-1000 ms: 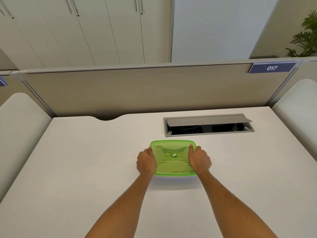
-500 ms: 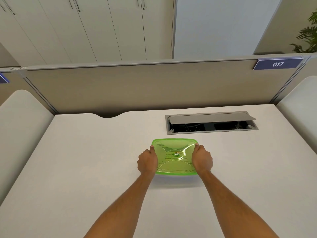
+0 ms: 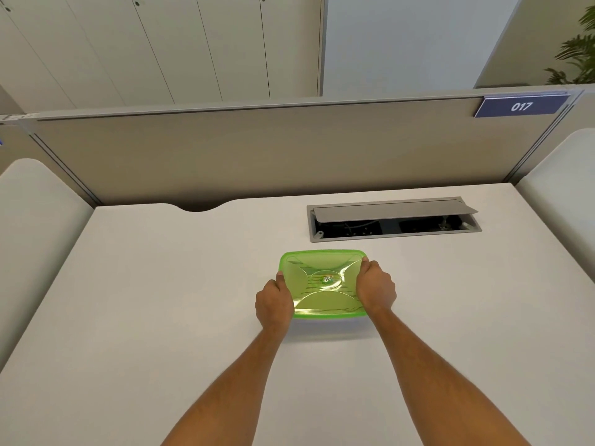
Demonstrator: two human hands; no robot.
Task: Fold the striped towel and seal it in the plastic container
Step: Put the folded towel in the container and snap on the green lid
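A plastic container with a translucent green lid (image 3: 323,275) sits on the white desk (image 3: 161,300), a little right of the middle. Dark stripes of the towel (image 3: 325,289) show faintly through the lid. My left hand (image 3: 273,300) grips the container's left edge, thumb on top of the lid. My right hand (image 3: 375,289) grips the right edge the same way, fingers curled down over the side.
An open grey cable tray (image 3: 394,218) is set into the desk just behind the container. A beige partition (image 3: 273,149) with a blue "017" sign (image 3: 521,106) closes the far side. White rounded panels stand at the left and right edges.
My hands have stayed on the lid's two sides, with the thumbs shifting slightly along the edges. The container stays where it was; the view has tilted a little.
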